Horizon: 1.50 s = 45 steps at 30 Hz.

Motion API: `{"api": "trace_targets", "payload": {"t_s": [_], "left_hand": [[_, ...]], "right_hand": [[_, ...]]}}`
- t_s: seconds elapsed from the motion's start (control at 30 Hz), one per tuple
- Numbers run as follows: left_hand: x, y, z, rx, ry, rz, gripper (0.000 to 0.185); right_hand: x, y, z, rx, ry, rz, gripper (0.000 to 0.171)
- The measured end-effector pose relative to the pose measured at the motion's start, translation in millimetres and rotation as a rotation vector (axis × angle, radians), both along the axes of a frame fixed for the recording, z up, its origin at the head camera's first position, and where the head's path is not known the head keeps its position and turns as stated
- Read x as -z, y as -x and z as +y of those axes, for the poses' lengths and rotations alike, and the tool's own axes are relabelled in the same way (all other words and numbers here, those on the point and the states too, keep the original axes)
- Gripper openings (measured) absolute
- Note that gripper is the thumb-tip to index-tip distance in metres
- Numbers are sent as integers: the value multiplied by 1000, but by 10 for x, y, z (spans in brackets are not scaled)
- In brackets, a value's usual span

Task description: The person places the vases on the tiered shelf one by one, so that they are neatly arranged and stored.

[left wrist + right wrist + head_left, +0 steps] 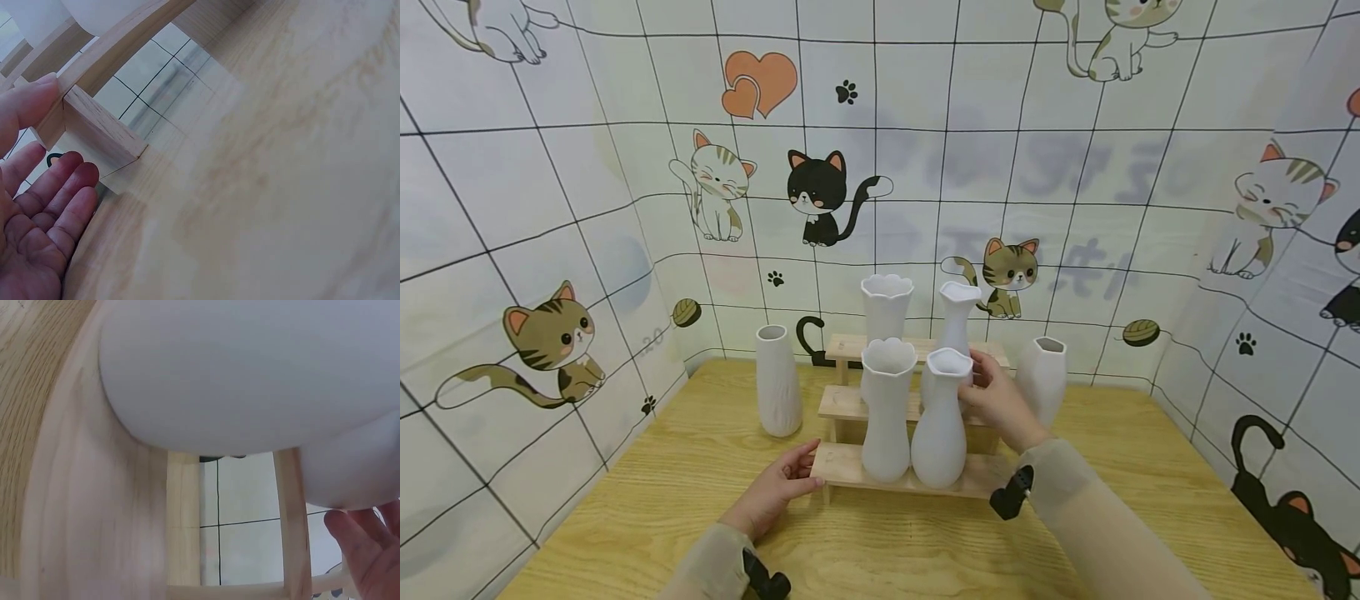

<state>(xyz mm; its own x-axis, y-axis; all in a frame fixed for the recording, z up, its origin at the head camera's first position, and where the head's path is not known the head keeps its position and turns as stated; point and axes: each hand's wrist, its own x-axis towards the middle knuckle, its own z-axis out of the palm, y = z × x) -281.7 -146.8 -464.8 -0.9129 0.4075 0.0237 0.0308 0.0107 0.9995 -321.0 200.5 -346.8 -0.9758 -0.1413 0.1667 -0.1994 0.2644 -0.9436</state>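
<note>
A three-step wooden stand (842,465) carries several white vases. My left hand (778,487) holds the left end of its lowest step, thumb and forefinger at the board's edge (94,69), the other fingers loosely bent. A scalloped vase (887,417) and a wavy-rimmed, round-bellied vase (938,446) stand upright on that step. Behind the round-bellied one, my right hand (1000,400) grips a white vase (356,465), mostly hidden in the head view. In the right wrist view, fingertips (344,528) touch its lower side. Higher up stand another scalloped vase (886,308) and a narrow-necked vase (957,321).
A ribbed white vase (778,387) stands on the wooden table (700,433) left of the stand. At the right is a faceted white vase (1043,375), partly behind my right hand. A cat-patterned tiled backdrop (910,167) closes off the back and sides.
</note>
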Motion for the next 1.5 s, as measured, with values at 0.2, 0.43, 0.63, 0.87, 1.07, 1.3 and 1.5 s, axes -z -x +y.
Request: {"api": "trace_targets", "payload": {"t_s": [0.2,0.43,0.63,0.87,1.07,1.3,1.5], "left_hand": [[-34,-14,6,3,3,-7,70],[-31,-13,7,-2,-1,-9,71],[-41,-19,9,-6,0,-11,71],[-38,-18,9,-3,1,-12,71],[-50,-26,6,-6,-5,-9,71],[-48,-27,4,-8,4,-11,71],[60,38,-19,-14,1,-9,71]], "right_hand": [[43,-34,92,-10,78,-11,69],[120,-106,284,54,90,9,67],[209,-192,478,106,74,27,64],[407,-241,705,215,27,49,58],[743,-95,931,312,137,102,43],[739,-168,851,610,79,51,51],[772,-139,841,731,24,63,77]]}}
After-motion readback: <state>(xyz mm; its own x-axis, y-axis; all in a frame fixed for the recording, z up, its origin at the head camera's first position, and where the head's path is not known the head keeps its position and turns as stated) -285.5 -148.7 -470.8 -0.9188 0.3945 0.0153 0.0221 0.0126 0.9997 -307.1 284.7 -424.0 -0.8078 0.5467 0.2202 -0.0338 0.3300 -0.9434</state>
